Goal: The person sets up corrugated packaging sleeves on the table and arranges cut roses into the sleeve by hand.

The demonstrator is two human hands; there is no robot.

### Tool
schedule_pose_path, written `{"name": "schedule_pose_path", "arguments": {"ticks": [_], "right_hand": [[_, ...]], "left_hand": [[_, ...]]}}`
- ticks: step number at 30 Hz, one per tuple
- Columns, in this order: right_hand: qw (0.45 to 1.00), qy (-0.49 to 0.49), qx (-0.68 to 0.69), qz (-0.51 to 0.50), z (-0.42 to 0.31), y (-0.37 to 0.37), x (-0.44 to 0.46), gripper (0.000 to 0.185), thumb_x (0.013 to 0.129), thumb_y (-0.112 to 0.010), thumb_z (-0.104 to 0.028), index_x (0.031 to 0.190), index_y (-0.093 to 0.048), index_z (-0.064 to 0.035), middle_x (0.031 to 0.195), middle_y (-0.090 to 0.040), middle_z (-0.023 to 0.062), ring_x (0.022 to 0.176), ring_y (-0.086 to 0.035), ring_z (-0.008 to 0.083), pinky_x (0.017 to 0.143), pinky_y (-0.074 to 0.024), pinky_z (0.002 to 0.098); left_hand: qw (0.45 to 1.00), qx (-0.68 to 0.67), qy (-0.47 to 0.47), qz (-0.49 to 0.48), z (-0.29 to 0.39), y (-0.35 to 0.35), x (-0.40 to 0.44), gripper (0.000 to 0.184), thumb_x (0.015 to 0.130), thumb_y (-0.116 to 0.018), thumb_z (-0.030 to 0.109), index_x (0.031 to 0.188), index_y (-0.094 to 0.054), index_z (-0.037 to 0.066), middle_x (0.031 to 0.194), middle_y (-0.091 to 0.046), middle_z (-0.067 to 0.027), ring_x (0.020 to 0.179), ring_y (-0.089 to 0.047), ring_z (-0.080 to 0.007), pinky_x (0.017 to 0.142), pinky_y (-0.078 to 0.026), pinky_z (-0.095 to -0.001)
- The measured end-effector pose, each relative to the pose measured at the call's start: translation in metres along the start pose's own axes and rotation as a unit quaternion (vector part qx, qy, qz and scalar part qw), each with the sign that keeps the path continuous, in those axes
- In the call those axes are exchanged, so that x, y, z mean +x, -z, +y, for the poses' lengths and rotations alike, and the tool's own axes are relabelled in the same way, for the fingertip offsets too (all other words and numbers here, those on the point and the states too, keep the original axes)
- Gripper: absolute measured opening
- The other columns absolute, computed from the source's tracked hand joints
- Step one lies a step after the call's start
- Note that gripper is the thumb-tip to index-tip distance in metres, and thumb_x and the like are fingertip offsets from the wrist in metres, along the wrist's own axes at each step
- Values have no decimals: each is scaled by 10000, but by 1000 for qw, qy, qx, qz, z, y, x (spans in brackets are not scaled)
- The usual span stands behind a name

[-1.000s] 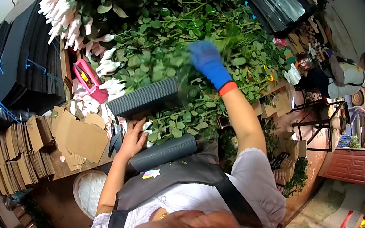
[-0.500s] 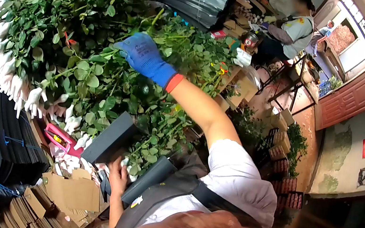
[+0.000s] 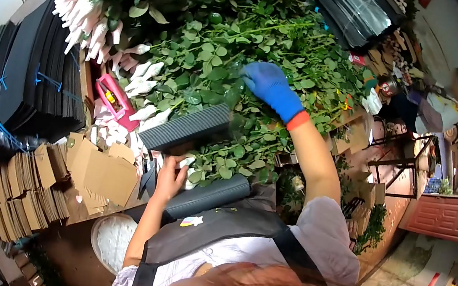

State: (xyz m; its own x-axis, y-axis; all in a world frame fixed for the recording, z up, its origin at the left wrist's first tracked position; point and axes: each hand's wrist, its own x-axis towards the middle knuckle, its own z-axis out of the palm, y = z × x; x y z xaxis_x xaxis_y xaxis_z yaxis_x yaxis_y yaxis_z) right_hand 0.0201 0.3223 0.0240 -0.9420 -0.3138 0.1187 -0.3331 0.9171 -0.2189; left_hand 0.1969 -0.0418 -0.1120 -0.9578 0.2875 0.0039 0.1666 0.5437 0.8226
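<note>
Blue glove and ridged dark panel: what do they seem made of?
The blue glove looks like matte knit fabric, maybe coated, given its close fit and orange cuff. The ridged dark panel seems dull corrugated plastic or card, judging by its fine parallel grooves.

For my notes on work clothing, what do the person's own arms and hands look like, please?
The right hand wears a blue glove with an orange-red cuff; the left hand is bare. Pale sleeves leave both forearms uncovered.
</note>
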Motion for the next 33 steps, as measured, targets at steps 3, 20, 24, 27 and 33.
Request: {"name": "schedule_pose_path", "arguments": {"ticks": [3, 20, 24, 27, 33], "right_hand": [[998, 44, -28, 37, -4, -31, -26, 212, 853, -651, -183, 1057, -709, -173, 1025, -679, 86, 989, -660, 299, 901, -530, 442], [933, 164, -98, 305, -2, 60, 11, 408, 832, -619, -20, 1156, -693, -258, 899, -649, 13, 871, -632, 227, 787, -546, 387], [901, 143, -125, 390, -11, 113, -15, 514, 778, -635, 48, 1176, -704, -270, 1025, -675, 7, 980, -641, 249, 955, -511, 433], [936, 113, -28, 333, -5, 110, -37, 555, 764, -636, 67, 1199, -698, -273, 1027, -673, 17, 990, -639, 262, 951, -513, 435], [924, 171, -100, 328, 12, 110, -43, 522, 783, -576, 111, 1168, -725, -209, 1048, -721, 29, 957, -685, 238, 824, -567, 387]], "left_hand": [[1000, -5, -1, -5, 1, 1, 1, 307, 933, -699, 181, 1172, -590, 22, 1080, -633, -189, 965, -649, -372, 839, -521, -422], [999, 20, -48, 3, 14, 6, 3, 234, 933, -687, 126, 1160, -641, 91, 1020, -609, -146, 900, -676, -310, 786, -534, -412], [999, 9, -51, 8, 14, 6, 3, 227, 919, -696, 127, 1143, -683, 93, 991, -621, -138, 926, -655, -312, 809, -524, -409], [993, 57, -98, 34, 10, 6, 6, 232, 901, -711, 142, 1127, -703, 89, 1042, -648, -144, 1036, -610, -346, 875, -500, -431], [994, 20, -92, 55, 1, -2, 8, 239, 881, -731, 99, 1114, -715, 47, 1010, -684, -124, 952, -634, -322, 855, -506, -393]]}}
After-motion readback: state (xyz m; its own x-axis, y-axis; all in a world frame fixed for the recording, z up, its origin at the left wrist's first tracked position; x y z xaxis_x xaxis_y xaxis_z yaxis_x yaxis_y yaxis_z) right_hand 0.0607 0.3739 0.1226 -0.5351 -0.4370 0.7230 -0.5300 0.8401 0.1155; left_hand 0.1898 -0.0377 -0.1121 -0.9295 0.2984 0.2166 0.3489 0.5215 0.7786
